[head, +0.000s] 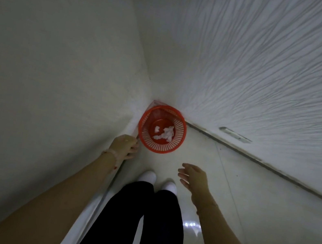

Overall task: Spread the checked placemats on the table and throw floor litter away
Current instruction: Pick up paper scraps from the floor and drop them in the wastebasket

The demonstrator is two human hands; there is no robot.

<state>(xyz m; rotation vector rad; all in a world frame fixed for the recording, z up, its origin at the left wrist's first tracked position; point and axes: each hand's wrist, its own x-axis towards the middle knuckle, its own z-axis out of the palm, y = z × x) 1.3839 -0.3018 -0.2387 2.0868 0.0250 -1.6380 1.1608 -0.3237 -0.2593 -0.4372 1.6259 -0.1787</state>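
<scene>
Litter (165, 133) is in the bin (148, 139), a few crumpled white scraps lying on the solid red bottom. Bin is red plastic with slatted sides, standing upright on the floor (249, 202), tucked into the corner where the plain wall (48, 59) meets the textured wall (273, 66). Can't tell if it actually touches either one.

Left hand (124, 145) is low down by the plain wall, just beside the bin's near-left rim. Its grip is loose, fingers bent a bit and pointing down, with nothing in it that I can see. Can't tell whether a fingertip touches the rim. Thin bracelet (110, 152) on that wrist.

Right hand (193, 177) hangs over bare floor, near the bin but apart from it. Grip is wide open, fingers spread and relaxed, holding nothing.

Below the hands are two legs in dark trousers (158, 229), and feet (147, 176) in white with the toes toward the bin. Floor is pale glossy tile, with a patch of glare (191, 225) by the right forearm.
</scene>
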